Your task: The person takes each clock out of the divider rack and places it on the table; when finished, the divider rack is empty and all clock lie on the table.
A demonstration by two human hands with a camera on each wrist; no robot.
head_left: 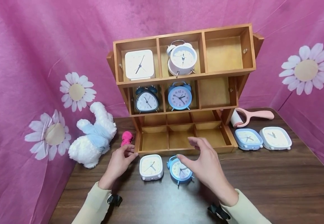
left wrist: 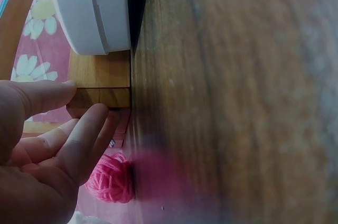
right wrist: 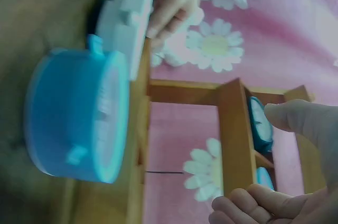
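Your right hand (head_left: pixel 206 163) is spread, thumb and fingers apart, near a round light-blue alarm clock (head_left: pixel 180 171); your left hand (head_left: pixel 120 163) pinches the lower left corner of a three-tier brown wooden shelf (head_left: pixel 224 53).
You can read numerals, 12 at the top, on the blue twin-bell clock (head_left: pixel 180 97) in the middle tier; any brand names are too small to tell. You have eight clocks: four in the shelf, two per tier, and four on the dark wood-grain table (head_left: pixel 262 183). The round light-blue one stands before the shelf, just beside a white square clock (head_left: pixel 151 167); two more sit to the right, below one pink-handled lint roller (head_left: pixel 252 115). To your left are one pink yarn ball (head_left: pixel 127 137) and one white plush toy (head_left: pixel 94 137) in light blue.
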